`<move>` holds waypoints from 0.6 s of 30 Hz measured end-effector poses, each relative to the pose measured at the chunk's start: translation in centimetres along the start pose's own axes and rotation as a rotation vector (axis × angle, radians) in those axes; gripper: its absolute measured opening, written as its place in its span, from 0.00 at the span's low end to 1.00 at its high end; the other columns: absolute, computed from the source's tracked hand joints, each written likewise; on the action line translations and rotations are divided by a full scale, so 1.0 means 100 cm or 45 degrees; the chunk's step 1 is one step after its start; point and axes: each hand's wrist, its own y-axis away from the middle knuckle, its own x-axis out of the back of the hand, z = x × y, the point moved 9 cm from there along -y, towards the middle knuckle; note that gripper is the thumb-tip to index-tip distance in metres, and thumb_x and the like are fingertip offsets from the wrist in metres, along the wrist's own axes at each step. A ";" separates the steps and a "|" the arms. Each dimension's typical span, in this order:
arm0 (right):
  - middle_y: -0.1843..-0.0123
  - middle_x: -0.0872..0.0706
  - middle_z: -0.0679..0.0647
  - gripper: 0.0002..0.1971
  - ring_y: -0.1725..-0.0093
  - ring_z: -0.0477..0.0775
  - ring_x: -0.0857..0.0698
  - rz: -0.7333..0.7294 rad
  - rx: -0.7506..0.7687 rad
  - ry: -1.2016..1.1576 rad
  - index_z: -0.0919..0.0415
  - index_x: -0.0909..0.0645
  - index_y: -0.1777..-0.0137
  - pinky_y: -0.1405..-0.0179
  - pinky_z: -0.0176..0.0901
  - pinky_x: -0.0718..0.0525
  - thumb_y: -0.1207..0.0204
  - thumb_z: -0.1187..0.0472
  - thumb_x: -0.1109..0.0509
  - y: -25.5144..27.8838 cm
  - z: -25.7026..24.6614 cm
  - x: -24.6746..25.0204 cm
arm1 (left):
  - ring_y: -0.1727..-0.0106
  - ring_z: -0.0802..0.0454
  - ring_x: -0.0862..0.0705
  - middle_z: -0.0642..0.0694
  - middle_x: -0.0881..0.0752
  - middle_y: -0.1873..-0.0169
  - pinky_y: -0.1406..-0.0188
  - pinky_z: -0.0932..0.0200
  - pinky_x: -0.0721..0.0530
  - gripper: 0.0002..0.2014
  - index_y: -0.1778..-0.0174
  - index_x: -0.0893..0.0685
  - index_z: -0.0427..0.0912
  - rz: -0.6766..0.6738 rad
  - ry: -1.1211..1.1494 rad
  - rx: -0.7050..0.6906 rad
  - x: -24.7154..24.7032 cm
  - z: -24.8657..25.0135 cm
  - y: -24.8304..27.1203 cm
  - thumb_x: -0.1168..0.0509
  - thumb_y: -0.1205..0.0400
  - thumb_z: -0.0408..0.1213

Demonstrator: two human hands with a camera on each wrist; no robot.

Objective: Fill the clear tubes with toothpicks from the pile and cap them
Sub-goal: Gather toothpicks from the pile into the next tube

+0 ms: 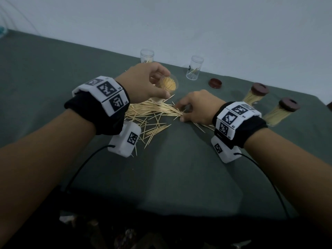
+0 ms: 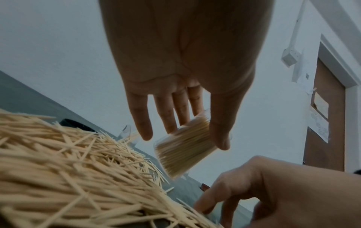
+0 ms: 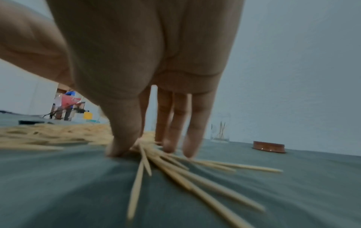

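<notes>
1. The left hand [image 1: 147, 81] is hovering above the far side of the toothpick pile [image 1: 152, 114], wrist raised, fingers and thumb wrapping around a clear tube [image 1: 168, 85]. In the left wrist view the thumb [image 2: 219, 126] is pressing one side of the tube [image 2: 183, 148] while the fingers [image 2: 173, 114] are backing the other.
2. That held tube is tilting, its open mouth facing the person, and it is sitting packed with toothpicks, uncapped.
3. The pile is spreading across the middle of the green-covered table [image 1: 170, 177], directly beneath and in front of the left hand.
4. Behind the left hand, near the table's far edge, a clear tube [image 1: 147, 56] is standing upright holding a few toothpicks; to its right a second upright tube [image 1: 195, 68] is likewise holding just a few.
5. The right hand [image 1: 195, 108] is reaching down at the pile's right edge, palm lowered, fingertips [image 3: 168, 146] and thumb [image 3: 121, 138] pinching a small bunch of toothpicks [image 3: 175, 166] against the cloth.
6. A loose brown cap [image 1: 215, 83] is lying beyond the right hand, well apart from its fingers.
7. Toward the table's right edge, two full tubes with brown caps [image 1: 256, 95] [image 1: 282, 112] are leaning or lying on their sides; I cannot tell which.
</notes>
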 end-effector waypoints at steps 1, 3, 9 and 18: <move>0.39 0.15 0.50 0.28 0.45 0.48 0.20 -0.026 -0.027 0.014 0.43 0.21 0.29 0.47 0.38 0.26 0.30 0.49 0.21 0.003 0.006 -0.001 | 0.39 0.59 0.16 0.57 0.14 0.43 0.30 0.50 0.20 0.28 0.35 0.20 0.56 -0.001 -0.002 0.000 0.001 0.000 0.000 0.20 0.31 0.48; 0.31 0.20 0.52 0.38 0.33 0.55 0.22 -0.096 -0.143 0.079 0.45 0.28 0.24 0.37 0.45 0.24 0.35 0.44 0.19 0.012 0.024 -0.002 | 0.40 0.59 0.16 0.57 0.14 0.43 0.31 0.50 0.20 0.28 0.36 0.20 0.56 -0.005 -0.002 0.000 0.001 0.002 0.000 0.20 0.31 0.48; 0.48 0.13 0.44 0.31 0.49 0.48 0.19 -0.067 -0.314 0.011 0.51 0.24 0.30 0.50 0.38 0.23 0.33 0.56 0.19 0.026 0.051 -0.007 | 0.40 0.59 0.16 0.57 0.15 0.43 0.31 0.50 0.20 0.27 0.36 0.21 0.57 -0.009 -0.005 0.002 0.001 0.002 0.001 0.20 0.30 0.48; 0.54 0.11 0.44 0.19 0.52 0.46 0.13 0.120 -0.079 -0.228 0.52 0.17 0.40 0.47 0.36 0.19 0.31 0.65 0.22 -0.003 0.014 0.000 | 0.40 0.58 0.16 0.57 0.15 0.42 0.31 0.49 0.20 0.27 0.36 0.21 0.57 -0.002 -0.025 0.003 0.005 0.001 0.001 0.21 0.30 0.49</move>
